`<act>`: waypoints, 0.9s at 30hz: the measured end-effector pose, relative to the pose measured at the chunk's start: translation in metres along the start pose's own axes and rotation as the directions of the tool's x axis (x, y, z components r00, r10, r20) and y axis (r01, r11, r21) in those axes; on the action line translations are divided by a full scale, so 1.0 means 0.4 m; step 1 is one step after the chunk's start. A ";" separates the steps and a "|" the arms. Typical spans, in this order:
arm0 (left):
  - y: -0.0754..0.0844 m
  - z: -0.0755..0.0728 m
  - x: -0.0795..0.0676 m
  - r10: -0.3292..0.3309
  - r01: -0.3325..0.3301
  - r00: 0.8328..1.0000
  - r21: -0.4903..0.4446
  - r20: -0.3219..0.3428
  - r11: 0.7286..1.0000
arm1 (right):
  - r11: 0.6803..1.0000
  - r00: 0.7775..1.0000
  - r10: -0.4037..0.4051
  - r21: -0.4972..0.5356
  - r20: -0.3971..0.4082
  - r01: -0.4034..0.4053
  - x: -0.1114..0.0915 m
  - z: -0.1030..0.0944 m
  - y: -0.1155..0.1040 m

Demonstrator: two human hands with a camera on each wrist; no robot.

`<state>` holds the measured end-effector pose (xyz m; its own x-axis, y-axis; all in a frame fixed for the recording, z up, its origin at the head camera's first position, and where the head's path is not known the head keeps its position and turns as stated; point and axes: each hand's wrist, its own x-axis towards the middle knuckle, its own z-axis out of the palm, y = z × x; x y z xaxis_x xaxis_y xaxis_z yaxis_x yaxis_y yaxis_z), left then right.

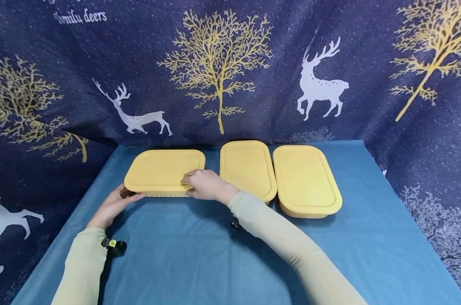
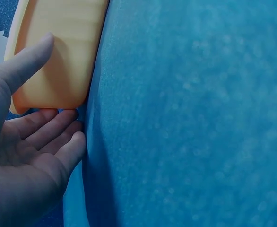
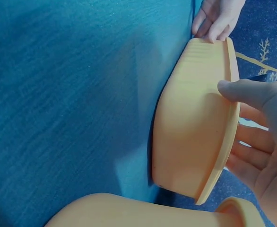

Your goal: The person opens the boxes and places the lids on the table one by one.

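- The leftmost yellow lidded container (image 1: 161, 167) is placed at the back left of the blue cloth (image 1: 177, 258), its long axis laid side to side.
- Its near left corner is met by the left hand (image 1: 114, 205): the fingers are laid loosely at the short end wall, the thumb is extended along the near long wall; whether any weight is borne there cannot be told.
- Its near long edge, toward the right corner, is gripped by the right hand (image 1: 208, 184), the rim being held narrowly between thumb and fingers; the container thus lies leftward from that grip.
- To its right, the middle container (image 1: 247, 167) and the rightmost container (image 1: 306, 180) are set lengthwise front to back.
- No label can be read on the lids.
- On the patterned backdrop (image 1: 139, 63), white lettering (image 1: 79, 17) is seen: "deers" is legible, the preceding word perhaps "Tumilu".
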<state>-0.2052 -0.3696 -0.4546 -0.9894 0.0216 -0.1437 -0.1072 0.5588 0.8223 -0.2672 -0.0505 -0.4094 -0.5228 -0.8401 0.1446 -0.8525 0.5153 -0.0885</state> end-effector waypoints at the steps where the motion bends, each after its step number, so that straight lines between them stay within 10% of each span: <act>1: -0.001 -0.001 -0.001 0.001 -0.001 1.000 -0.004 -0.001 1.000 | 1.000 1.000 -0.001 0.002 0.002 0.001 0.000 -0.001 0.000; 27: -0.007 -0.005 0.003 -0.004 0.004 1.000 0.001 0.001 1.000 | 0.999 1.000 -0.006 0.035 0.001 0.006 0.007 -0.032 -0.002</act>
<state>-0.2062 -0.3726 -0.4560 -0.9888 0.0202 -0.1481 -0.1116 0.5595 0.8213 -0.2677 -0.0510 -0.3963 -0.5176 -0.8433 0.1443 -0.8551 0.5039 -0.1223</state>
